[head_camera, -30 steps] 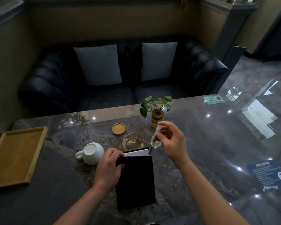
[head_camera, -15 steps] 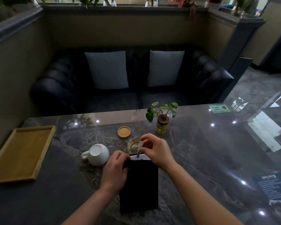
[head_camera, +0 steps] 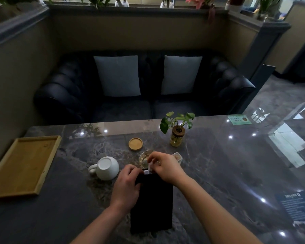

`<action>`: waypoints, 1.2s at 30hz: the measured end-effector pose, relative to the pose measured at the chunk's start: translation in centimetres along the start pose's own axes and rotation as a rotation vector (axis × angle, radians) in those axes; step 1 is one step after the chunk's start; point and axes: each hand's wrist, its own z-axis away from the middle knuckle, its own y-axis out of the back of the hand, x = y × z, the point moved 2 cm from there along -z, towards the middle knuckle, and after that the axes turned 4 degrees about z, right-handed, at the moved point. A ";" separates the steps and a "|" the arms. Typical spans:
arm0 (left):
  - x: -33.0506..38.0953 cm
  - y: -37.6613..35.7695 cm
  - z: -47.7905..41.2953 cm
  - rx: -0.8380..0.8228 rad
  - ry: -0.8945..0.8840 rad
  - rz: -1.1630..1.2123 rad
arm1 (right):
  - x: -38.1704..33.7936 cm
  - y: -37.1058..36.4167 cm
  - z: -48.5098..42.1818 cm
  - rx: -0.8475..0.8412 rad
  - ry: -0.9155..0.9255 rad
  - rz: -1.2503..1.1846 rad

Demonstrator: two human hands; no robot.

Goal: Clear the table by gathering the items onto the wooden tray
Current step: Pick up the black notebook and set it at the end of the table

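The black folder (head_camera: 151, 203) lies on the marble table (head_camera: 218, 173), well apart from the wooden tray (head_camera: 0, 173) at the far left. Its top edge is pinched by the left hand (head_camera: 127, 187) — likely to steady it — while a small white slip (head_camera: 150, 170) is nipped between the right hand's (head_camera: 165, 166) fingertips at the opening, seemingly for tucking in. A white cup (head_camera: 106, 167) lies tipped beside the folder.

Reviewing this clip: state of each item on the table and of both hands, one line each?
wooden tray: empty.
white cup: on its side.
glass: upright, amber liquid inside.
round coaster: flat, bare.
black folder: top edge lifted.
left hand: gripping folder's top.
right hand: pinching small white slip.
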 end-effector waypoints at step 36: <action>-0.3 0.0 -0.1 0.027 0.103 0.077 | -0.9 -1.4 0.4 -0.067 0.160 0.310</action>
